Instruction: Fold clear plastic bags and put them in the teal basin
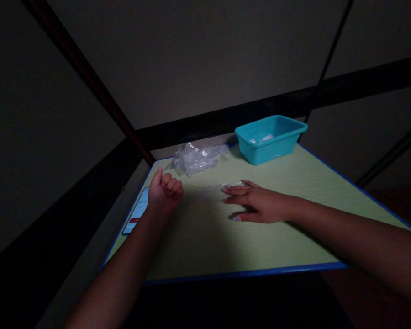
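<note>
Grip, left hand (pixel 166 191), head view: fingers folded down into the palm, thumb standing up along the side; fist raised near the left edge of the bench (pixel 198 256). Whether anything is caught inside the fist I cannot tell. Grip, right hand (pixel 258 203): wide, palm down, fingers spread and nearly straight, pointing across toward the left hand, clasping nothing. Its upper fingers overlap the right end of a clear plastic film (pixel 214 188) and appear to touch it.

Film position: lying on the bench between the two hands, a faint shiny strip, brightest near the right fingertips; its left end is too dim to trace. Beyond it, toward the wall (pixel 208 68), a crumpled heap of clear plastic (pixel 195 159), well apart from the right hand. At the far right corner, a turquoise basin (pixel 269 153), upright, with small whitish pieces (pixel 267 137) inside, too small to identify. Beside the left wrist, a phone (pixel 137 212) lies face up along the left edge, screen lit, partly hidden by that hand. Bench top pale green, rim blue. Lighting dim; the near part of the top lies in shadow.
</note>
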The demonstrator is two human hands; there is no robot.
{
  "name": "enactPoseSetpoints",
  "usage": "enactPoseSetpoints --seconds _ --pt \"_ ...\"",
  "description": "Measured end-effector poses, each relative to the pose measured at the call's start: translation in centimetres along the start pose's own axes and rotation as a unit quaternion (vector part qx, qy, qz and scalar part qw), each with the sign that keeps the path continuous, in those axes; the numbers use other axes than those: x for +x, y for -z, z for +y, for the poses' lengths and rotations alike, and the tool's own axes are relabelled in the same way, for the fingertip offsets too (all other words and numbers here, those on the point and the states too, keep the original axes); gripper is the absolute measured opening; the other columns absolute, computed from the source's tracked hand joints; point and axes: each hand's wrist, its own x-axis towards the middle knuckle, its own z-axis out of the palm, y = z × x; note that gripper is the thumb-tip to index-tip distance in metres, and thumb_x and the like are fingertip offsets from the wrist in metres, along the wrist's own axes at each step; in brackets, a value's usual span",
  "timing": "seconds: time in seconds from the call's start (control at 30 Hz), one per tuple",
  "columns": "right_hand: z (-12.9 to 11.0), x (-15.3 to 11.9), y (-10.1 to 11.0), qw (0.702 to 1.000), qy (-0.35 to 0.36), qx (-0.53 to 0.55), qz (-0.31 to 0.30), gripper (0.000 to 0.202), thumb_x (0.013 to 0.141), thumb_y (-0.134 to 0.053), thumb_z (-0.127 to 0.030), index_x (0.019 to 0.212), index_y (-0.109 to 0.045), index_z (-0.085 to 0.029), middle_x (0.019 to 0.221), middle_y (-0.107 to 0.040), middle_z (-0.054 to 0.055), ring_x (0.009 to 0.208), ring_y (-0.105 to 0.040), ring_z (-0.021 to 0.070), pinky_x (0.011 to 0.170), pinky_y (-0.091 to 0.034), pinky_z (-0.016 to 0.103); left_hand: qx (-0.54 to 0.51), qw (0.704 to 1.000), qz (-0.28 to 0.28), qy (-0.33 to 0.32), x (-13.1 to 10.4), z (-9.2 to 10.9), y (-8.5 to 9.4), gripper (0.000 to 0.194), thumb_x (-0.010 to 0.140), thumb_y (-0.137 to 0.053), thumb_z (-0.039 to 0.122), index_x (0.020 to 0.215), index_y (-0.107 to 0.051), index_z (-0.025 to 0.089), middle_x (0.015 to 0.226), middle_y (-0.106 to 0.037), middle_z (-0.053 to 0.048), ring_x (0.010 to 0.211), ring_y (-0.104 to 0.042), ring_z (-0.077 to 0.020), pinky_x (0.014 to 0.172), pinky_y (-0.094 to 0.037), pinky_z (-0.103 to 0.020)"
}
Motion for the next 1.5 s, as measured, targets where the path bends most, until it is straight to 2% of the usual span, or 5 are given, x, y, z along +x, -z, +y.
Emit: enactPoseSetpoints --seconds 0.53,0.73,0.87,1.0,1.5 --pt "0.3 -0.2 0.0 0.999 0.008 0.039 -0.012 0.054 0.088 -0.057 -0.047 0.137 -0.049 -0.027 0.154 -0.026 0.010 0.140 -0.025 0.0307 0.110 -0.008 0.064 0.175 0.983 -0.007 -0.048 0.6 -0.6 0.7 0.052 0.091 -0.025 0.057 0.068 -0.050 0.018 0.059 -0.045 0.001 0.050 -0.049 -0.0128 0.047 -0.040 -0.025" --pt "0.2 -0.1 -0.1 0.998 0.019 0.048 -0.031 0.068 0.087 -0.056 -0.052 0.146 -0.034 -0.024 0.151 -0.031 0.011 0.141 -0.024 0.0280 0.111 -0.001 0.061 0.552 0.805 -0.094 -0.197 -0.3 -2.7 0.6 0.044 0.077 -0.059 0.059 0.094 -0.063 0.019 0.107 -0.063 -0.010 0.106 -0.057 -0.0265 0.096 -0.043 -0.042" --pt "0.2 -0.1 -0.2 0.999 0.031 0.040 -0.018 0.071 0.086 -0.057 -0.052 0.146 -0.034 -0.021 0.149 -0.035 0.014 0.139 -0.028 0.0277 0.112 -0.001 0.059 0.733 0.597 -0.272 -0.180 -1.5 -4.0 0.4 0.061 0.090 -0.044 0.057 0.138 -0.043 0.019 0.151 -0.032 -0.014 0.140 -0.027 -0.0293 0.114 -0.020 -0.049" --pt "0.2 -0.1 0.0 0.999 0.036 0.022 -0.017 0.064 0.087 -0.057 -0.049 0.142 -0.041 -0.019 0.146 -0.040 0.015 0.136 -0.034 0.0274 0.113 0.000 0.058 0.797 0.519 -0.282 -0.124 -1.5 -4.4 1.0 0.072 0.093 -0.037 0.057 0.149 -0.022 0.014 0.156 -0.017 -0.016 0.145 -0.014 -0.0288 0.115 -0.017 -0.052" --pt "0.6 -0.9 2.4 0.996 0.024 0.068 0.050 0.038 0.093 -0.048 -0.042 0.127 -0.058 -0.027 0.136 -0.055 0.010 0.130 -0.044 0.0280 0.109 -0.009 0.063 0.790 0.560 -0.069 -0.239 -0.3 -3.8 1.3 0.042 0.091 -0.044 0.043 0.121 -0.057 0.016 0.125 -0.059 -0.012 0.119 -0.051 -0.0266 0.103 -0.039 -0.044"
